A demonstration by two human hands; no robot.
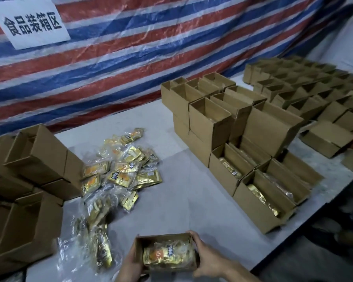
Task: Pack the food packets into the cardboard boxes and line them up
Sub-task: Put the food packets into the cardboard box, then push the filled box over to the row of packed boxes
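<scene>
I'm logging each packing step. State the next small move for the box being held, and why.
Probably carry the held box to the right and set it down beside the nearest filled box, which ends the lined-up row. The left hand and right hand grip its two ends, and packets lie inside, so it looks ready to place.

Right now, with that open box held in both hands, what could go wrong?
The box, open-topped and held between left hand and right hand near the table edge, could spill its packet if either grip slips. Setting it by the filled boxes might nudge the stacked boxes behind them.
</scene>
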